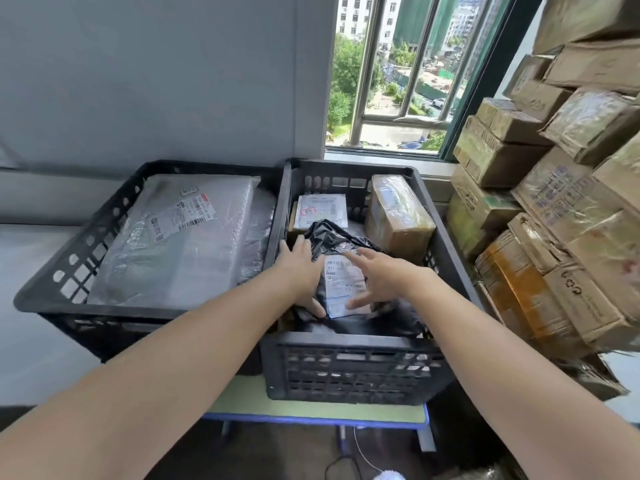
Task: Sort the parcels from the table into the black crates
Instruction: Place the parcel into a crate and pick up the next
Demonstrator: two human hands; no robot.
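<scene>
Showing two black crates side by side: left crate [69, 271] holds a large grey parcel [180, 244]; right crate [349, 368] holds a black bag parcel [330, 233], on which left hand [300, 271] and right hand [379, 277] rest flat, fingers straight, clasping nothing.

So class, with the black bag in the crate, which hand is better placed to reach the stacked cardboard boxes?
Probably the right. The right hand rests open on the black bag on the side nearer the cardboard boxes; the left hand lies on its far side, by the other crate.
</scene>
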